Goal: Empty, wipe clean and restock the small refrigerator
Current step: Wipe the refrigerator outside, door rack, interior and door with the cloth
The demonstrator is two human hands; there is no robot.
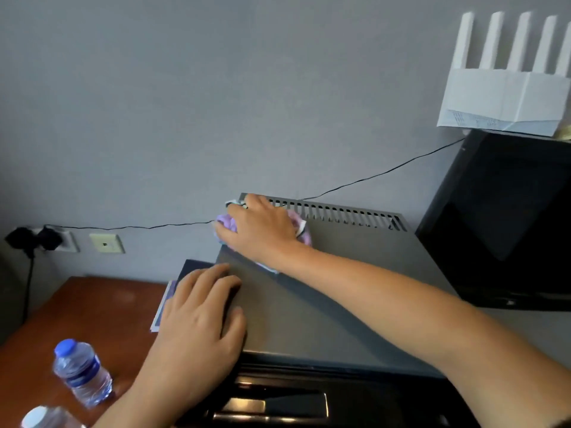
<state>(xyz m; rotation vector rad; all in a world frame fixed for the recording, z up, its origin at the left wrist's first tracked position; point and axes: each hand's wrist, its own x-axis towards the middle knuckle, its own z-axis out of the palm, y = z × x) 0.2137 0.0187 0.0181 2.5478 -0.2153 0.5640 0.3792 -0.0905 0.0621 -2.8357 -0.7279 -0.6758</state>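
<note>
While both hands rest on top:
Refrigerator (324, 304): lower centre; long axis runs lower-left to upper-right.
Right hand (259, 227): fingers spread, pressing cloth (301, 230) at rear-left corner.
Left hand (200, 316): flat, fingers relaxed, front-left edge.

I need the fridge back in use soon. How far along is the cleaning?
Done: at least two water bottles stand out on the wooden table. In hand: the right hand presses a purple cloth on the refrigerator top near its back vent, while the left hand rests flat on it. Left: restocking; the inside isn't visible.
</note>
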